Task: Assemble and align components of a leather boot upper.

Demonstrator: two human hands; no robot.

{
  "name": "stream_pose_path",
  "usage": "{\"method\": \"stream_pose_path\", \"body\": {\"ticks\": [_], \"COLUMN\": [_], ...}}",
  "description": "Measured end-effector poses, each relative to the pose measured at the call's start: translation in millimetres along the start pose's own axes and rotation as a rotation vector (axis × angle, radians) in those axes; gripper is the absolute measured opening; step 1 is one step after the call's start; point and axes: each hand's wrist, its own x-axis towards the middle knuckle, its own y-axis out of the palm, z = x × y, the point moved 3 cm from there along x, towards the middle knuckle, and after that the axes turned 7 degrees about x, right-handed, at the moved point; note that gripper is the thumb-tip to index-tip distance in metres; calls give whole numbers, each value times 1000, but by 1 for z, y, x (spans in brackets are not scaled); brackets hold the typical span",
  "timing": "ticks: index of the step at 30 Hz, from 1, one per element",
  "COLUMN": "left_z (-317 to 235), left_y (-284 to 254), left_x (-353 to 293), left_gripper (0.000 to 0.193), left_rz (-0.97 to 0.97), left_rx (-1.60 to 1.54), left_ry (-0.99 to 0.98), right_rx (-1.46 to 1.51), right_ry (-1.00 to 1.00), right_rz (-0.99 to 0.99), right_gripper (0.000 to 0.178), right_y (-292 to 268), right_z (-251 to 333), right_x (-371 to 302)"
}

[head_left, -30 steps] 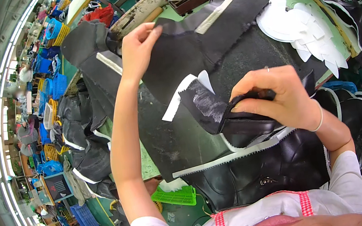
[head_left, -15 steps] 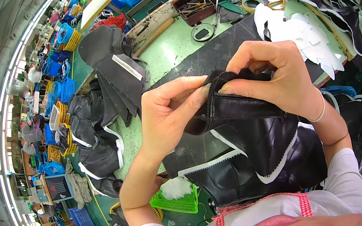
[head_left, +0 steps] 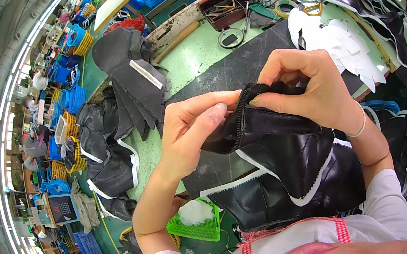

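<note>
Both my hands are raised over the bench, working at a black leather boot upper (head_left: 279, 120) with a dark zipper (head_left: 242, 115) along its edge. My right hand (head_left: 307, 76) pinches the folded top edge, thumb in front and fingers curled behind. My left hand (head_left: 187, 127) is at the zipper side; its index fingertip reaches the edge, the thumb stands slightly off the leather, and the other fingers are partly hidden behind the piece. Below hangs more black leather with white-edged borders (head_left: 298, 186), lying towards my lap.
Dark cut pieces (head_left: 123, 60) are stacked at the left, beside white-edged black uppers (head_left: 106, 153). White pieces (head_left: 334, 47) are heaped at the right. A tool box (head_left: 222, 9), tape roll (head_left: 284, 7) and wooden stick (head_left: 176, 41) lie at the back. A green basket (head_left: 198, 229) stands below.
My left thumb has drawn back from the zipper edge. The right hand keeps its pinch, and the boot upper has shifted only slightly.
</note>
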Motion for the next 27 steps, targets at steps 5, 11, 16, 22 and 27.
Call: {"method": "stream_pose_path", "body": {"ticks": [5, 11, 16, 22, 27], "left_z": [1, -5, -2, 1, 7], "left_y": [9, 13, 4, 6, 5], "left_x": [2, -5, -13, -20, -29], "left_gripper": [24, 13, 10, 9, 10], "left_rz": [-42, -254, -418, -423, -433], "left_rx": [-37, 328, 400, 274, 216], "left_ry": [-38, 83, 155, 287, 298], "right_rx": [-84, -411, -397, -331, -356], "right_ry": [5, 19, -149, -171, -288], "right_rz": [4, -106, -142, -72, -16], "right_gripper": [17, 28, 31, 25, 24], "right_y": [-2, 2, -2, -5, -5], "right_z": [-1, 7, 9, 6, 10], "right_x": [0, -12, -34, -37, -39]}}
